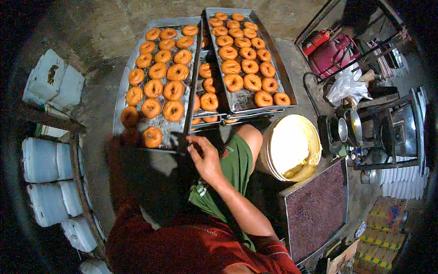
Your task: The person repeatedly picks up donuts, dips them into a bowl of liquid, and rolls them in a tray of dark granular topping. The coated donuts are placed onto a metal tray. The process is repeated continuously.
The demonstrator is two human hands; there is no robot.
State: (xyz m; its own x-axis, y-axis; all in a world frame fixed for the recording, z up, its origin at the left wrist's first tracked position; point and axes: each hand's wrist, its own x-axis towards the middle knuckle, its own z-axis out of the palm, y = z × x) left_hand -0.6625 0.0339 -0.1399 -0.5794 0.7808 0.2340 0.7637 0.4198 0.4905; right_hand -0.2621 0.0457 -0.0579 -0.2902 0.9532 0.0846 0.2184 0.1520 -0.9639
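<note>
My right hand is at the near right corner of a metal baking tray, thumb and forefinger closed on its rim. Rows of browned ring doughnuts lie on this tray. The near left of the tray falls into deep shadow; my left hand cannot be made out in it. To the right, a second metal tray of ring doughnuts tops a stack. More doughnuts show on lower trays in the gap between. By my right knee stands a bucket of pale yellow cream, its middle glaring white.
A shallow tray of dark brown granules lies at my right. Pale blocky containers line a rack on the left. At right are a red cylinder, a plastic bag, metal pans and cardboard boxes.
</note>
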